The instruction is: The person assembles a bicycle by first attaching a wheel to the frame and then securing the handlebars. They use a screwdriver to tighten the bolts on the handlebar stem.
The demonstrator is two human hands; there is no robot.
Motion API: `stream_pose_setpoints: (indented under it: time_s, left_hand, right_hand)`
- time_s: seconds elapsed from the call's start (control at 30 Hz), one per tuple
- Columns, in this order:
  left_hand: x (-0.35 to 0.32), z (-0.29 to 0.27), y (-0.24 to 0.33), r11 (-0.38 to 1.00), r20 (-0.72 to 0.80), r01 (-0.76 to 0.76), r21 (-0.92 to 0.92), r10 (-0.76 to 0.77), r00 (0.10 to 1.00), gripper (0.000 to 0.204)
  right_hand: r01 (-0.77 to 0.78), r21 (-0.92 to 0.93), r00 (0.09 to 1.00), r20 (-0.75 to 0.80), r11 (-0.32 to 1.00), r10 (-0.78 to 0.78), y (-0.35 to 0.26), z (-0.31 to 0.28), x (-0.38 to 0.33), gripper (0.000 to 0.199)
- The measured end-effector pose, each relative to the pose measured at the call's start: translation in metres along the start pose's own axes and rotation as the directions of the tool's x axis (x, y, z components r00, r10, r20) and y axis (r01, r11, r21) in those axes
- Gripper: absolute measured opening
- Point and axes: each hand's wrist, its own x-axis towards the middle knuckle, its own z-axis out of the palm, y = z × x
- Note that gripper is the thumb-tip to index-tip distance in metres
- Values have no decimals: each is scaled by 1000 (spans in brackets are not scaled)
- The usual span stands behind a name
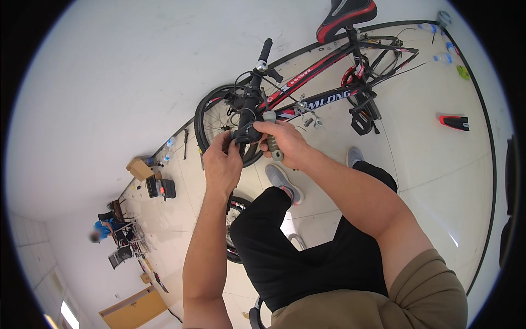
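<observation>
A black-and-red bicycle (329,101) leans by the wall, its handlebar (249,104) in front of me. My left hand (223,164) pinches a black fitting at the near end of the handlebar; what lies between its fingertips is mostly hidden. My right hand (287,143) is closed around a tool with a grey handle (275,149), its thumb resting against a rounded black part (251,133) on the bar. The tool's tip cannot be made out. Behind my hands is the front wheel (200,118). Loose cables and a silver brake part (309,116) hang beside the frame.
Another wheel (236,211) is partly hidden by my left forearm and leg. A red-and-black object (454,122) and plastic bottles (442,58) lie at right. A cardboard box (140,169) and a dark toolbox (167,188) stand at left. Farther off, a person (104,227) sits near chairs.
</observation>
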Motion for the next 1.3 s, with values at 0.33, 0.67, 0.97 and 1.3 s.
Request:
stream_pose_setpoints:
  time_s: [0.33, 0.67, 0.97, 1.3]
  left_hand:
    - [3, -4, 4, 995, 66, 95, -23, -93, 993, 26]
    - [-1, -1, 9, 997, 57, 77, 31, -78, 995, 35]
    - [2, -4, 17, 992, 88, 127, 11, -127, 988, 34]
    - [0, -3, 25, 992, 131, 101, 81, -111, 985, 38]
  right_hand:
    - [-18, -9, 1000, -13, 1000, 17, 2, -3, 3, 24]
    - [6, -6, 1000, 5, 1000, -6, 0, -1, 3, 26]
    - [-1, -22, 1000, 3, 1000, 1, 3, -5, 5, 27]
    - [21, -29, 1000, -1, 999, -22, 1, -4, 3, 28]
